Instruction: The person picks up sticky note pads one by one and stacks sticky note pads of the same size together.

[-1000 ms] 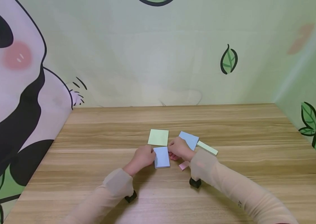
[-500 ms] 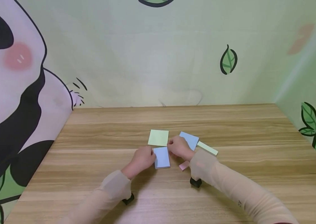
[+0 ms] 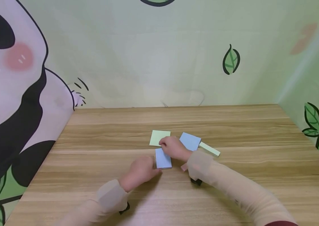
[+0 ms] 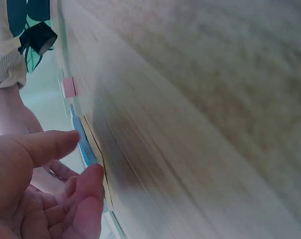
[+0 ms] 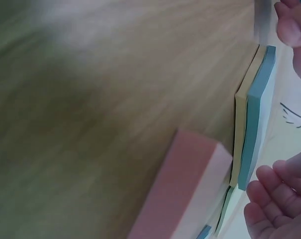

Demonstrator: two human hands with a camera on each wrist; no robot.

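A small blue sticky note pad point(image 3: 162, 160) lies on the table between the hands. In the right wrist view a yellow pad point(image 5: 241, 119) sits beneath it, their edges nearly lined up. My left hand point(image 3: 140, 171) is at the stack's near left corner, thumb stretched along its front edge. The left wrist view shows a gap between that thumb and the bent forefinger, with nothing pinched. Over the stack's far right part is my right hand point(image 3: 176, 148), its fingers loosely bent and holding nothing. It covers part of the blue pad and a corner of the green square pad point(image 3: 156, 137).
A second blue pad point(image 3: 190, 142) lies behind the right wrist, with a narrow pale green strip pad point(image 3: 209, 149) at its right. A small pink pad point(image 3: 184, 167) is partly hidden by the right sleeve. The wooden table point(image 3: 105, 125) meets a printed wall cloth behind.
My left hand has slid from the stack's left side toward its near corner. My right hand has moved left, from beside the stack to over it. The pads look unmoved.
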